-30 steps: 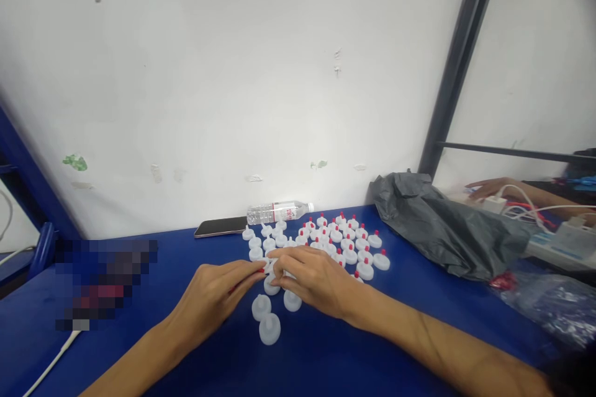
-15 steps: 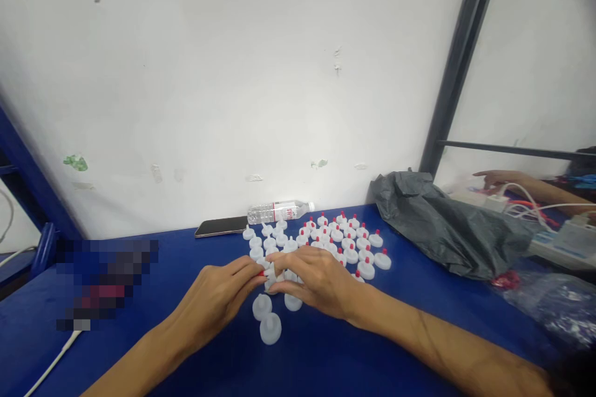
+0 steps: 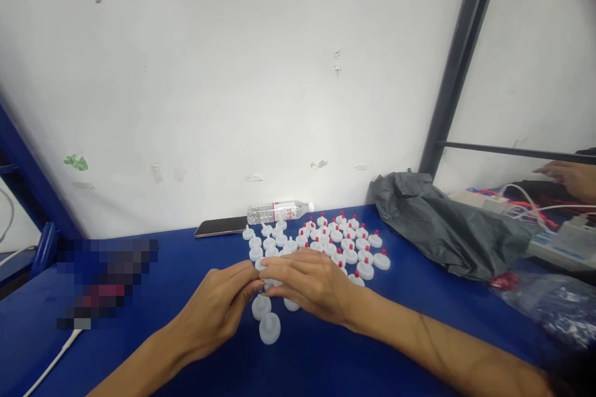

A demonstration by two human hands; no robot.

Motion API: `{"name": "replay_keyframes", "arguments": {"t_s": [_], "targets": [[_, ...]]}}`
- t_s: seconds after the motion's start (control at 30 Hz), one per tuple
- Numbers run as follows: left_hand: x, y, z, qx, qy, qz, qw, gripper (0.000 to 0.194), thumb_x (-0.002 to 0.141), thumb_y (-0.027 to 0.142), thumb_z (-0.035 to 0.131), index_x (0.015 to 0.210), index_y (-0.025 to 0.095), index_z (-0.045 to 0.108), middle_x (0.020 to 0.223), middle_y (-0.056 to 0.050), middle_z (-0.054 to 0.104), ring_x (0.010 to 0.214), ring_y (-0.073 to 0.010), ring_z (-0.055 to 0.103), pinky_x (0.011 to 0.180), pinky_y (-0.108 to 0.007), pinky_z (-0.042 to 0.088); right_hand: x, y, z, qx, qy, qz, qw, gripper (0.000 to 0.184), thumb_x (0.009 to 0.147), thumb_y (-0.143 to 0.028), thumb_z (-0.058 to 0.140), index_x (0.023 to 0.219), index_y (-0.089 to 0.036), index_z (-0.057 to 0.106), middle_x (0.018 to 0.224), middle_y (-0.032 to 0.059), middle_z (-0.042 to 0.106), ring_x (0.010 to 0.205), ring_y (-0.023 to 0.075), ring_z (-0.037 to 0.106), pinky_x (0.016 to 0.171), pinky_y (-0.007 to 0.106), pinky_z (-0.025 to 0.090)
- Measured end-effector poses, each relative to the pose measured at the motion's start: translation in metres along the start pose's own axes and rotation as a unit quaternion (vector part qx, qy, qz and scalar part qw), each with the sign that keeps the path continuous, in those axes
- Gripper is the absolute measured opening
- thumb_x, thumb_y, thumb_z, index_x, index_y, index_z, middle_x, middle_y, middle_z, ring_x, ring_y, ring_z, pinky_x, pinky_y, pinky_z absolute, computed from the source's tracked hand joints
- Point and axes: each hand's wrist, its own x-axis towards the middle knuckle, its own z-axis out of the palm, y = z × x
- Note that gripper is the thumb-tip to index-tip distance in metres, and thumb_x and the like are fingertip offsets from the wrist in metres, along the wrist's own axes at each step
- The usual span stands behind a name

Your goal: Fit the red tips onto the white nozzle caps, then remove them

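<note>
My left hand has its thumb and fingers pinched together on a red tip, of which only a trace shows. My right hand grasps a white cap between thumb and fingers, directly against the left fingertips; the fingers cover most of it. Whether tip and cap are joined, I cannot tell.

Just to the near side of my fingers, two bare caps stand on the blue table, touching or nearly so; a third is partly hidden under my right hand. More bare caps stand in a group on the far side, nozzles up. To the right of these, close by, is a larger group of red-tipped caps, upright.

Beyond the caps, a bottle lies on its side near the wall, with a phone flat to its left. At far right lies a grey bag, with a clear bag nearer. Past them I note white cables and another person's hand. At left, a pixelated item cannot be identified.
</note>
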Motion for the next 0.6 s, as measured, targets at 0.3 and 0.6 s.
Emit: {"name": "replay_keyframes", "arguments": {"t_s": [0.3,0.6], "targets": [[0.0041,0.0072,0.0008,-0.056,0.034,-0.015,0.998,0.025,0.098,0.02,0.039,0.074,0.021,0.047,0.064,0.004,0.051,0.056,-0.0115,0.045,0.053,-0.025,0.035,0.0017,0.0,-0.0003,-0.072,0.026,-0.051,0.996,0.025,0.097,-0.03,0.058,0.114,-0.012,0.062,0.111,0.0069,0.073,0.087,0.0153,0.071,0.076,0.026,0.056],[0.0067,0.0088,0.003,-0.135,0.016,-0.045,0.99,0.025,0.099,0.024,0.04,0.08,0.02,0.055,0.072,0.003,0.058,0.062,-0.0115,0.049,0.06,-0.023,0.038,-0.0023,-0.0006,-0.0003,-0.104,-0.034,-0.054,0.992,0.038,0.1,-0.03,0.052,0.133,-0.01,0.051,0.116,0.0103,0.07,0.097,0.0145,0.068,0.079,0.024,0.055]]}}
